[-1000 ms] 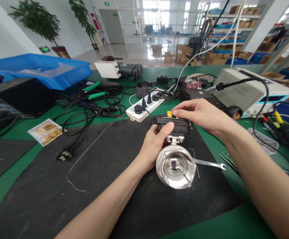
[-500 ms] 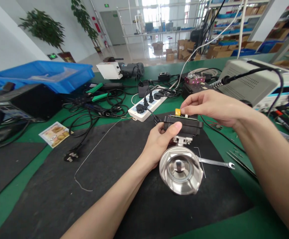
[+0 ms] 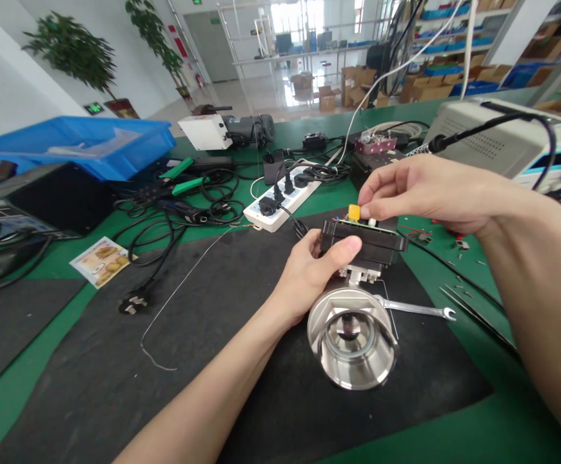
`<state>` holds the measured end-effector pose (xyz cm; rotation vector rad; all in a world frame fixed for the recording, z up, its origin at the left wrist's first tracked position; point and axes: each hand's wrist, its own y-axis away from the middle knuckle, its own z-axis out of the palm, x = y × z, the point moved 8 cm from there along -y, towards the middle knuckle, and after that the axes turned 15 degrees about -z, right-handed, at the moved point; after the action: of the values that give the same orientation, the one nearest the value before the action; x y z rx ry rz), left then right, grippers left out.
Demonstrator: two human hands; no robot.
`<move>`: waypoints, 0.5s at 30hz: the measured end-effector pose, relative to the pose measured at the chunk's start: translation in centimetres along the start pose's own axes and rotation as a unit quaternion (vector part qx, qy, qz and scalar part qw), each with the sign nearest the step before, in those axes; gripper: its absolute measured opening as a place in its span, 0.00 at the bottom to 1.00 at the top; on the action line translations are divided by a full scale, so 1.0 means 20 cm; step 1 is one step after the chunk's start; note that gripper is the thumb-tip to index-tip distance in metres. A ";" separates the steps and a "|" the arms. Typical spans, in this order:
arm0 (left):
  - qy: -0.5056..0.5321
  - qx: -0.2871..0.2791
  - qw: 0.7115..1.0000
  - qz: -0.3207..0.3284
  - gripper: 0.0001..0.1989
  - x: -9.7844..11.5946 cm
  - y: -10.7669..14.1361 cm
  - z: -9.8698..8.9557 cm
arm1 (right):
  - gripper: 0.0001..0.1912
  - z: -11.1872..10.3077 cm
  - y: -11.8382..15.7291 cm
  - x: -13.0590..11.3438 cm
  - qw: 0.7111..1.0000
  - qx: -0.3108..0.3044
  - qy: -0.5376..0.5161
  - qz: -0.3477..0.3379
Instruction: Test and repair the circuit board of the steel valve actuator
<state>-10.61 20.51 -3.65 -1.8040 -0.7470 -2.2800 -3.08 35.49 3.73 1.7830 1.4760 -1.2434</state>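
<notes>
A steel ball valve (image 3: 353, 341) with a black actuator housing (image 3: 370, 241) on top is in front of me over the dark mat. My left hand (image 3: 312, 270) is wrapped around the left side of the housing, its thumb pressed on the near face. On the housing's open top, a green circuit board edge and a yellow block-shaped component (image 3: 354, 212) show. My right hand (image 3: 401, 193) is closed at the top of the board, fingertips against the yellow component; whether they pinch it or something behind it is hidden.
A combination wrench (image 3: 418, 310) and a thin hex key lie right of the valve. Tweezers (image 3: 478, 319) and small screws are farther right. Behind stand a white power strip (image 3: 280, 216), tangled cables, a blue bin (image 3: 130, 151) and a bench instrument (image 3: 493, 138).
The valve and housing have tilted, showing more of the bore's inside and the board. Both hands stay on it. The camera view has shifted slightly.
</notes>
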 end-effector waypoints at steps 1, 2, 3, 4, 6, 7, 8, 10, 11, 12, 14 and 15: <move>0.007 0.000 1.000 -0.005 0.27 -0.01 0.00 0.00 | 0.08 0.00 0.00 0.01 1.000 0.004 -0.005 0.000; 0.014 -0.002 1.000 -0.009 0.28 -0.01 -0.01 0.00 | 0.07 0.01 -0.01 0.01 1.000 0.008 -0.009 0.003; 0.019 -0.003 1.000 -0.013 0.28 -0.02 -0.01 -0.01 | 0.08 0.01 -0.01 0.02 1.000 0.014 -0.012 0.005; 0.022 -0.004 1.000 -0.016 0.28 -0.02 -0.01 -0.01 | 0.08 0.01 -0.01 0.03 1.000 0.023 -0.014 0.007; 0.024 -0.007 0.999 -0.019 0.28 -0.03 -0.02 -0.01 | 0.09 0.00 -0.02 0.03 0.999 0.034 -0.017 0.009; 0.025 -0.008 0.999 -0.019 0.28 -0.03 -0.01 -0.01 | 0.09 0.01 -0.02 0.03 0.999 0.035 -0.017 0.010; 0.025 -0.010 0.999 -0.019 0.28 -0.03 -0.01 -0.01 | 0.08 0.01 -0.02 0.03 0.999 0.031 -0.015 0.010; 0.020 -0.012 1.000 -0.019 0.28 -0.02 -0.01 0.00 | 0.08 0.01 -0.01 0.02 1.000 0.026 -0.009 0.007; 0.016 -0.013 1.000 -0.019 0.28 -0.02 -0.01 0.00 | 0.08 0.00 -0.01 0.02 1.000 0.028 -0.005 0.006; 0.011 -0.012 1.000 -0.018 0.28 -0.02 -0.01 0.00 | 0.08 0.00 -0.01 0.02 0.999 0.033 -0.002 0.005; 0.004 -0.014 1.000 -0.015 0.28 -0.02 -0.01 0.00 | 0.09 -0.02 -0.01 0.01 0.999 0.041 0.004 0.004; 0.004 -0.014 1.000 -0.013 0.28 -0.02 -0.01 0.00 | 0.09 -0.02 -0.01 0.01 0.999 0.040 0.007 0.003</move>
<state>-10.61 20.62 -3.99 -1.8070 -0.7451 -2.3251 -3.05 36.06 3.73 1.8497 1.4463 -1.3071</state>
